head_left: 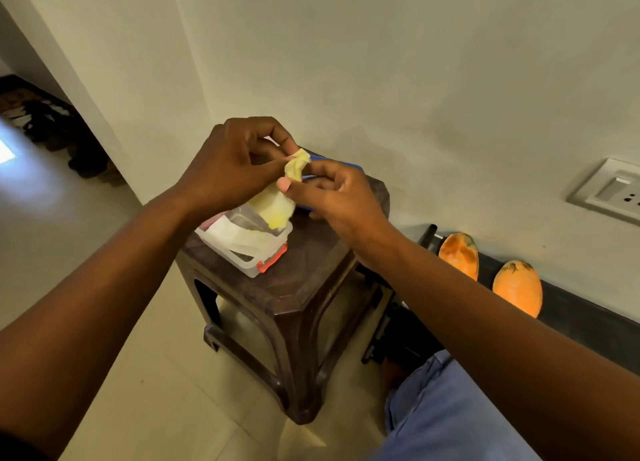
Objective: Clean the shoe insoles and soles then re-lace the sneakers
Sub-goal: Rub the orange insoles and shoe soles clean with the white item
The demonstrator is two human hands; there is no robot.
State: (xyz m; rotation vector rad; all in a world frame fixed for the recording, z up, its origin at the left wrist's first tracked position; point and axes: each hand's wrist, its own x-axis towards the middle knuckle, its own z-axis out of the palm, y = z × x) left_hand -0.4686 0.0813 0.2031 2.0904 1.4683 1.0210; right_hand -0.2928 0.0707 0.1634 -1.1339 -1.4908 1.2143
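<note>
The yellow cloth (277, 200) hangs between both hands, just above the clear plastic box (246, 249) on the brown stool (294, 297). Its top is bunched into a twisted knot at the fingertips, and the rest drops in a loose fold toward the box, so its long axis runs roughly up and down, tilted a little left at the bottom. The left hand (235, 162) pinches the bunched top from above, fingers curled round it. The right hand (332, 197) nips the same knot from the side, between thumb and forefinger, the other fingers loosely bent.

The two orange insoles (488, 273) are out of the shoes and stand on end against the dark skirting at the wall, well apart from the cloth. Each points its rounded end upward, long axis near vertical, leaning on the wall. Dark smudges show on their faces, so I judge them not yet wiped, or only partly.

The box holds white folded wipes or paper; its lid clip is red. A blue thing (341, 165) lies on the stool behind the hands, mostly hidden.

I see no sneakers plainly and no laces. A dark shape sits beside the stool, too shadowed to name. By my reckoning the cleaning is at its start, with soles and lacing all left.
</note>
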